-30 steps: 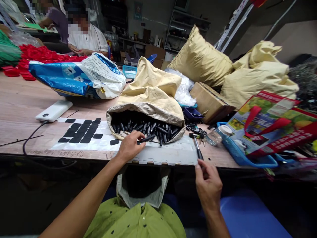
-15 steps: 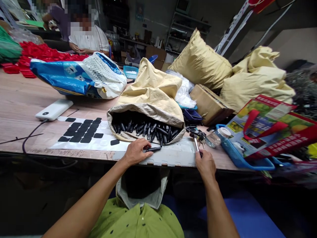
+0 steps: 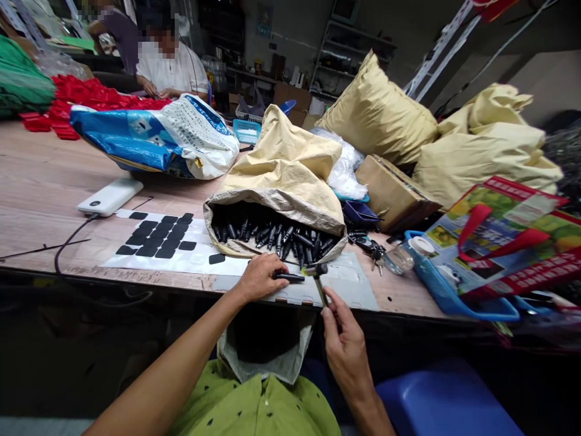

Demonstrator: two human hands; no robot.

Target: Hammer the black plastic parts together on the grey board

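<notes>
My left hand [image 3: 264, 277] is closed on a black pen-like piece [image 3: 289, 277], which lies sideways over the grey board [image 3: 349, 284] at the table's front edge. My right hand [image 3: 341, 324] grips the handle of a small hammer [image 3: 318, 278], its head raised just right of the black piece's tip. Behind my left hand, a cream sack [image 3: 285, 175] lies with its mouth towards me, many similar black pieces [image 3: 272, 236] inside. Left of it, black rounded stickers [image 3: 157, 236] sit on a white sheet [image 3: 200, 233].
A white power bank [image 3: 110, 197] with a cable lies at left, a blue-white bag [image 3: 149, 139] behind it. Keys [image 3: 376, 253], a clear jar [image 3: 398, 259] and a blue basket [image 3: 447, 293] are at right. Two people sit at the back left.
My right hand has moved left from beside the keys, bringing the hammer up next to the black piece. My left hand stays on the piece. The view has shifted slightly.
</notes>
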